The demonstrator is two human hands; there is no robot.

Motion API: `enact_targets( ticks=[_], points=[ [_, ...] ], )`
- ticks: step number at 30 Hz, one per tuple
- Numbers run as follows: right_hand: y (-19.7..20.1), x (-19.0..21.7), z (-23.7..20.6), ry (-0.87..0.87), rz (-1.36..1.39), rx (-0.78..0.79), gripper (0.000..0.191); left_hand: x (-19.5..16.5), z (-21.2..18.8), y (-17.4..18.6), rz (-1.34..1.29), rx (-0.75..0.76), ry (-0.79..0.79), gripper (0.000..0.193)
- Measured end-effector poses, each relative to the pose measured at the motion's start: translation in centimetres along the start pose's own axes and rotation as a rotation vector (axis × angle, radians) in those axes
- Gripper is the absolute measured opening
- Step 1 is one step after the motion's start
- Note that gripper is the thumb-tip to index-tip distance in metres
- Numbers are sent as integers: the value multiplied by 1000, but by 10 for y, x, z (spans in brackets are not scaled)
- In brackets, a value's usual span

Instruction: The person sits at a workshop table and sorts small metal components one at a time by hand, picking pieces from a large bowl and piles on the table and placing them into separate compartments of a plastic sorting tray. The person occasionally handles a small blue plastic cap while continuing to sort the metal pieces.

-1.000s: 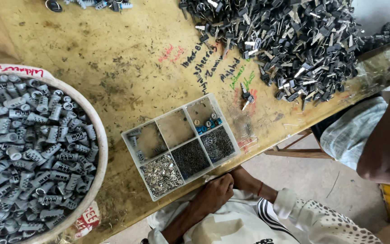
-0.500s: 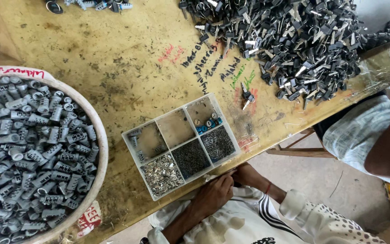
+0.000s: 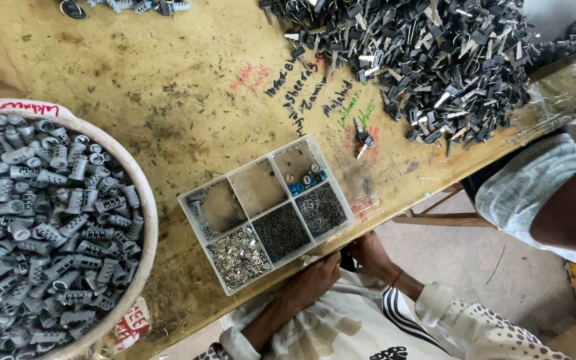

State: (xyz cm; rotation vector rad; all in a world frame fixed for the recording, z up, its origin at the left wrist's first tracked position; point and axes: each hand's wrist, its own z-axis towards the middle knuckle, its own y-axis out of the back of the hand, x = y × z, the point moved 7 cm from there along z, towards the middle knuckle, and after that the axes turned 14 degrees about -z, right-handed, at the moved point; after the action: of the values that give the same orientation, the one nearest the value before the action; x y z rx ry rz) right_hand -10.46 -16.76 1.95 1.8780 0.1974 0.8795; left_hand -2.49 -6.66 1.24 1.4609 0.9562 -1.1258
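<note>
Yellowed wood table (image 3: 168, 100), stained and scribbled with marker, carrying stock sorted by kind. Item one: clear plastic tray (image 3: 266, 212) with six compartments, set at the near edge of the table just ahead of both hands, presumably so each small part lies within a short reach. Its near row holds bright metal bits (image 3: 238, 255), dark fine pins (image 3: 280, 231) and a second lot of dark pins (image 3: 322, 208); its far row holds a few grey pieces, an almost bare middle cell, and a handful of small blue and silver parts (image 3: 305, 180). Item two: round white basin (image 3: 147, 220) to the left, heaped with grey plastic housings (image 3: 35, 227), bulk stock kept to one side. Item three: large heap of dark keys (image 3: 435, 60) across the far right of the table, with one single key (image 3: 363, 140) lying apart between heap and tray. Left hand (image 3: 311, 280) and right hand (image 3: 368, 253) meet just below the table edge, touching or nearly so, fingers curled inward around something dark and small between them; the grip of each is narrow, but what it holds is too hidden to name. Another person's arm (image 3: 568, 213) and pale cloth show at the right, well apart.
</note>
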Motion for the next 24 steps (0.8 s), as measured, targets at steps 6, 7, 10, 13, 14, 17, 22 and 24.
enact_targets(
  ticks=[6, 7, 10, 13, 14, 17, 22, 24],
  points=[
    [2, 0, 3, 66, -89, 6, 29, 4, 0, -38, 1651, 212, -676, 51],
    [3, -4, 4, 13, -32, 5, 28, 14, -5, -41, 1905, 302, -757, 57],
    [-5, -11, 3, -77, -73, 125, 32, 26, -18, -21, 2690, 383, -986, 67],
    [1, 4, 5, 141, -234, 38, 42, 2, -33, 13, 2724, 424, -864, 81],
    [3, 1, 5, 106, -195, 38, 40, -5, -36, 23, 2767, 453, -821, 82],
    [6, -1, 5, 44, -117, 43, 39, -22, -39, 38, 2802, 456, -752, 81],
    [-8, 32, 2, 547, -1464, -190, 48, -13, -41, 27, 2783, 349, -716, 79],
    [-4, 31, 7, 447, -860, -113, 46, -3, -42, 22, 2774, 315, -671, 79]
  ],
)
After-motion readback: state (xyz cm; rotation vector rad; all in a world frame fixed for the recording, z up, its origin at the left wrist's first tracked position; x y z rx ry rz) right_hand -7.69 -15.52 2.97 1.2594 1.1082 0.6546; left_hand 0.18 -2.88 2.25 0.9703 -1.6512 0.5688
